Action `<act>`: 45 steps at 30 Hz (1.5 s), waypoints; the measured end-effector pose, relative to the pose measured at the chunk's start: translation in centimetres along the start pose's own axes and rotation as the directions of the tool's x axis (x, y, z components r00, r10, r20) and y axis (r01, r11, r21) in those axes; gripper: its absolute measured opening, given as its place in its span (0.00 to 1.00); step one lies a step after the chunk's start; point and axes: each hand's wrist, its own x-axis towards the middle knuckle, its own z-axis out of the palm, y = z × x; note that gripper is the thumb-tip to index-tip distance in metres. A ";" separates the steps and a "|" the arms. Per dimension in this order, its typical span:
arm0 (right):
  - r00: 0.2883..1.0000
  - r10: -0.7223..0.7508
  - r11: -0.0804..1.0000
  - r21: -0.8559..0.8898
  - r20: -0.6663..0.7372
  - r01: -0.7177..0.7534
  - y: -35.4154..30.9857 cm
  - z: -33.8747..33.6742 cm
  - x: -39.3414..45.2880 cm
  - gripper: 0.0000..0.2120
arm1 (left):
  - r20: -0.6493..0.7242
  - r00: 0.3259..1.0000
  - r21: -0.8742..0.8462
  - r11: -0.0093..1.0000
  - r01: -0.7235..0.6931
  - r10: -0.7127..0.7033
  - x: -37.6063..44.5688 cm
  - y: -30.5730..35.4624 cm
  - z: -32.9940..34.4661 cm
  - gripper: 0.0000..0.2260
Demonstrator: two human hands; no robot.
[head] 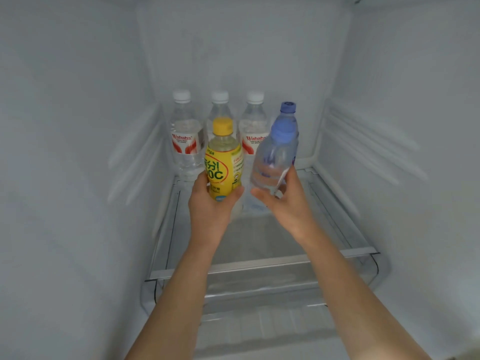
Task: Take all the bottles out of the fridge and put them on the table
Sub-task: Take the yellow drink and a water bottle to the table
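With the left hand (210, 203) wrapped around the yellow bottle (224, 162) and the right hand (283, 201) gripping the tilted blue-capped bottle (275, 157) above the glass shelf (259, 245), three white-capped water bottles (219, 110) remain along the shelf's back edge, none visibly tabled.

The left water bottle (187, 141) at the back carries a red "Wahaha" brand name on its label; the right water bottle (253, 131) shows the same word, cut off at its end. The yellow drink bottle (224, 162) reads "分!" above "0C" — the rest is hidden. Smaller print is too blurred to read.
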 end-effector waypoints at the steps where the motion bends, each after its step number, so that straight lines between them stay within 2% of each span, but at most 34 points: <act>1: 1.000 0.001 1.000 0.014 -0.012 -0.001 0.1 -0.1 -0.6 0.31 | -0.003 1.000 -0.001 1.000 -0.007 0.007 -0.4 0.1 -0.2 0.22; 6: 0.997 -0.023 0.994 0.105 -0.078 0.031 -0.3 -0.8 -3.7 0.32 | -0.051 0.997 -0.022 0.998 -0.051 0.050 -2.9 0.9 -0.6 0.22; 16: 0.991 -0.105 0.976 0.184 -0.079 0.118 -5.1 -4.5 -10.7 0.28 | -0.165 0.981 -0.138 0.983 -0.123 0.100 -10.1 4.6 -1.5 0.23; 22: 0.981 -0.104 0.987 0.107 -0.164 0.122 -5.9 -5.4 -15.6 0.26 | -0.127 0.989 -0.170 0.980 -0.100 0.079 -13.9 6.2 -3.4 0.24; 27: 0.976 -0.074 0.994 0.068 -0.203 0.090 -5.9 -4.9 -20.1 0.26 | 0.005 0.998 -0.212 0.976 -0.054 0.057 -17.3 6.1 -5.7 0.26; 31: 0.963 -0.022 0.999 0.036 -0.270 0.032 -6.1 -3.0 -24.8 0.26 | 0.117 0.991 -0.206 0.978 -0.037 0.062 -20.2 4.8 -8.4 0.23; 35: 0.916 0.068 0.998 0.029 -0.396 -0.061 -5.8 -0.8 -30.7 0.28 | 0.273 0.962 -0.177 0.984 0.029 0.020 -24.0 2.7 -11.2 0.24; 38: 0.854 0.180 0.981 0.032 -0.488 -0.189 -4.7 0.4 -36.2 0.33 | 0.407 0.913 -0.118 0.990 0.072 -0.018 -27.4 1.1 -13.1 0.24; 45: 0.630 0.397 0.878 0.076 -0.668 -0.473 -3.5 0.3 -49.1 0.30 | 0.633 0.765 0.025 0.991 0.130 -0.116 -34.0 -2.4 -15.0 0.24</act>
